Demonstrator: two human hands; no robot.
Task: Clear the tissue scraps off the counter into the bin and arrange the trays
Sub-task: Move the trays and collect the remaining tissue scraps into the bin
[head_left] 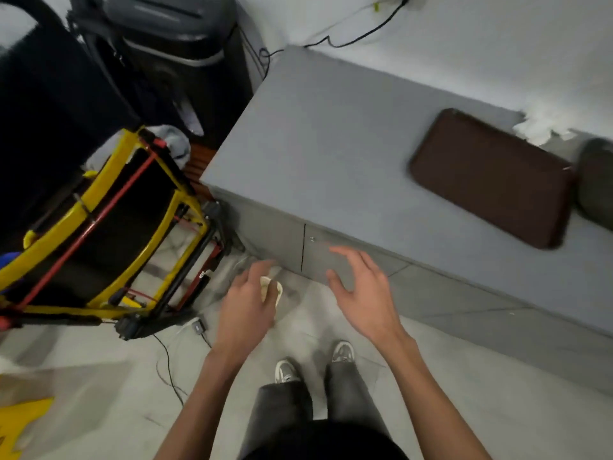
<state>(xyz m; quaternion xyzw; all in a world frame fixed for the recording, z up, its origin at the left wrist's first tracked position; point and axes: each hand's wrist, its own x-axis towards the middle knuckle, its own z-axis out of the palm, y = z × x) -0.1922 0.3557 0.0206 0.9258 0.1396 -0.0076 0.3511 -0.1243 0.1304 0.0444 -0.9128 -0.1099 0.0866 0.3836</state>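
Left hand point(243, 310) curled round tissue scrap point(266, 287).

- crumpled cream tissue wad point(271, 290): pinched in left hand point(245, 307), low over the floor, just in front of the cabinet face.
- loose white tissue scraps point(544, 126): ragged heap at the back of the flat grey counter top point(331, 144), by the wall, near the brown tray's rear rt corner.
- dark brown rectangular tray point(491, 177): lies flat w/ raised rim, set at an angle, rt part of counter.
- dull grey-green tray point(597, 180): just beside the brown one (cut off by frame edge).
- dark grey lidded bin point(179, 38): upright, beyond counter's left end.
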